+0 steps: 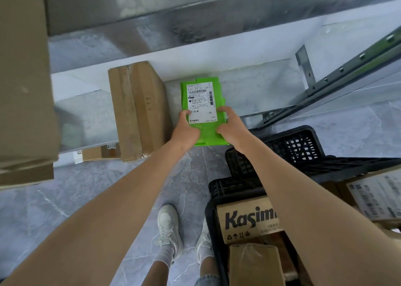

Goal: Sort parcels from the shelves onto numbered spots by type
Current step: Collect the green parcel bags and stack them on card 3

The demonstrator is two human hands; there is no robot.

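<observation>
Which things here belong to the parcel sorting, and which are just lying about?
Job: green parcel, gripped by left hand and right hand; brown cartons on the shelf; Kasim box in loaded crate.
Lying about: farther black crate, shelf bracket.

Premises: likely a parcel storeroom or courier depot; little of the room is in view. Evidence: a galvanised steel shelf (249, 84) on a slotted metal rail (338, 77) holds plain brown cardboard cartons (138, 107) and a green plastic mailer bag (202, 103) bearing a white barcoded shipping label. Black lattice plastic crates (293, 147) of printed brown boxes (247, 218) stand on the grey marbled tile floor (86, 188).
</observation>
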